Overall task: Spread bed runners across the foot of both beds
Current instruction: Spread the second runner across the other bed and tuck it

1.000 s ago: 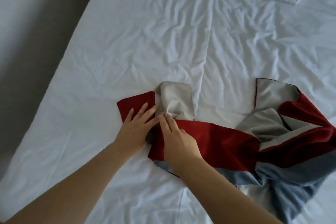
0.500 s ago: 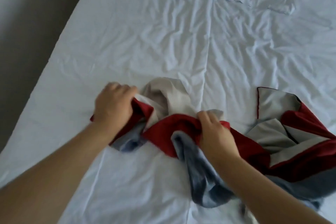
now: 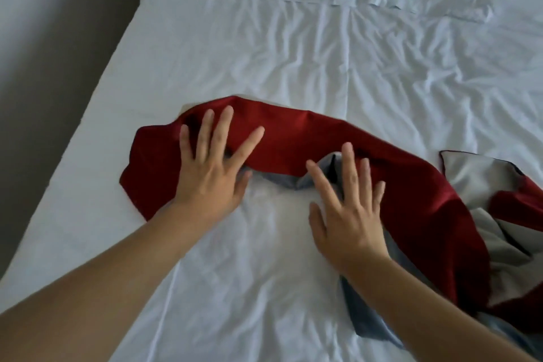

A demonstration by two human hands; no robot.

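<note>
1. The bed runner (image 3: pixel 308 138) lies on the near part of the bed (image 3: pixel 264 53), red side up, curving in an arch from close to the bed's left edge over to the right.
2. Its left end lies fairly flat on the white sheet; the right end is bunched in a heap of red and pale grey folds at the edge of view.
3. A grey-blue underside shows where the cloth turns over in the middle and again along the near right.
4. The left hand (image 3: pixel 211 173) lies palm down on the red cloth near its left end, fingers straight and spread wide, gripping nothing.
5. The right hand (image 3: pixel 349 214) is flat too, fingers splayed, fingertips on the grey-blue fold beside the red band, holding nothing.
6. The sheet is creased all over, and a dark strip of floor (image 3: pixel 58 38) runs along the bed's left side.
</note>
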